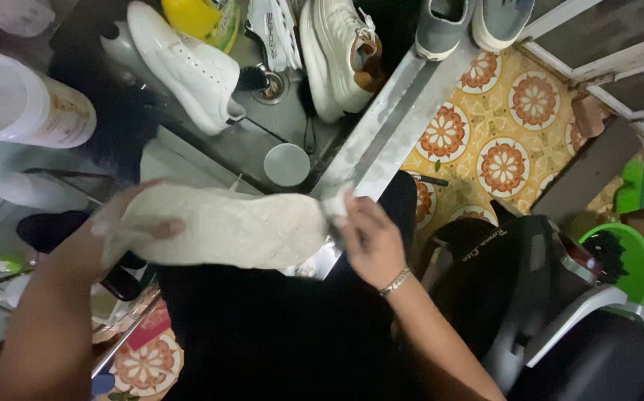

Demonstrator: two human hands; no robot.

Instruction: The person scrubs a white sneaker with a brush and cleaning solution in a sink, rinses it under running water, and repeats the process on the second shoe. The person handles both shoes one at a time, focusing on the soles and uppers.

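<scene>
The left hand [125, 223] grips the heel end of a white shoe [225, 226], held sole-up over the steel sink [262, 148]. The right hand [370, 241] pinches a small cloth [334, 200] against its toe. More shoes [188, 63] lie in the sink.

In the steel sink [381, 126] we see a white sneaker [184, 63] lying on its side, and beside it another white sneaker with a tan heel patch [337, 59]. A small round lid [286, 164] sits near the drain [271, 85]. Two grey shoes [470, 22] rest on the sink's edge. Below lies an orange floral tiled floor [508, 141]. At the right stands a green basin [634, 256]; the dark things in it may be brushes. A large white plastic container [21, 104] stands at the left.
</scene>
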